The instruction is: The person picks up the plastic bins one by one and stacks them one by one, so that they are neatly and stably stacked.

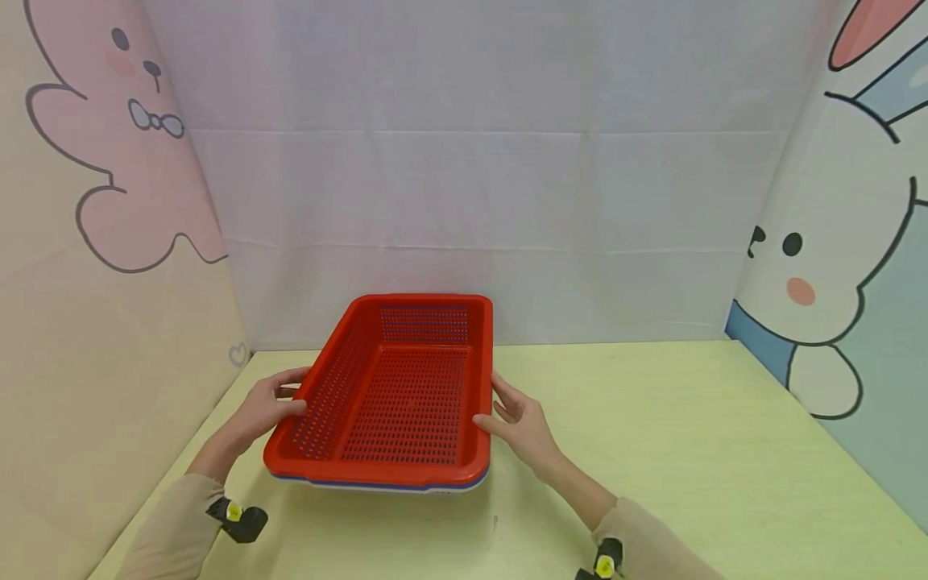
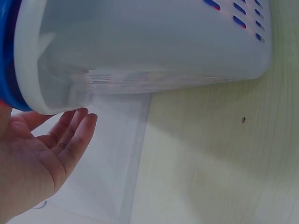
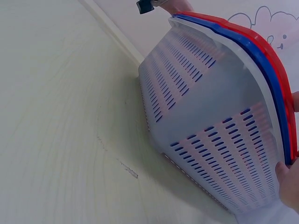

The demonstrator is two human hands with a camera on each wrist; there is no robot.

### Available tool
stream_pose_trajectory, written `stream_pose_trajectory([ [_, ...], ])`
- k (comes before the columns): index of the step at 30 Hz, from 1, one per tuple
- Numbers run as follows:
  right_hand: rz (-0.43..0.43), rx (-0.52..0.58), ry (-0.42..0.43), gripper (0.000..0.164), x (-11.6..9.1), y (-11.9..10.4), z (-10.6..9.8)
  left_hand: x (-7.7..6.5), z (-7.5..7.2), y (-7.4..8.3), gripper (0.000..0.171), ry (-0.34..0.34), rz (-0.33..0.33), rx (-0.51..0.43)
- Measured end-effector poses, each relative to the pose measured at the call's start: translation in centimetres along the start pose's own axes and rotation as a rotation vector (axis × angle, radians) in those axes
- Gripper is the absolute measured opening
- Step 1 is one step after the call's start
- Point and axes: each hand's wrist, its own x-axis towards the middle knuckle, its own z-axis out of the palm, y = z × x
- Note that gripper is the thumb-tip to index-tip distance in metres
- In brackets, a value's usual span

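Nested together are three perforated plastic baskets: a red basket [image 1: 377, 470] innermost, a blue basket [image 2: 7, 70] around it and a white basket [image 3: 224, 84] outermost. My left hand [image 1: 264, 407] holds the stack's left rim, thumb on top and fingers beneath the edge. On the right rim, my right hand [image 1: 525, 431] grips with its thumb over the edge and its fingers along the outer side. Nothing lies in the red basket. Whether the white basket's base touches the table fully, I cannot tell.
The pale wood-grain table [image 1: 689, 443] extends to the right of the stack. A white sheet [image 1: 464, 185] hangs behind it. Side panels with a cartoon bear [image 1: 145, 161] and a cartoon rabbit [image 1: 819, 242] border the table.
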Motion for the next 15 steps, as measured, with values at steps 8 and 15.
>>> stream_pose_trajectory([
  [8, 0.019, 0.008, 0.016, 0.072, -0.17, -0.15, 0.13, 0.11, 0.03, -0.35, 0.068, -0.010, -0.006, -0.016],
  [15, 0.033, 0.007, 0.039, 0.070, -0.37, -0.07, 0.25, -0.02, 0.09, -0.34, 0.069, -0.008, -0.016, -0.031],
])
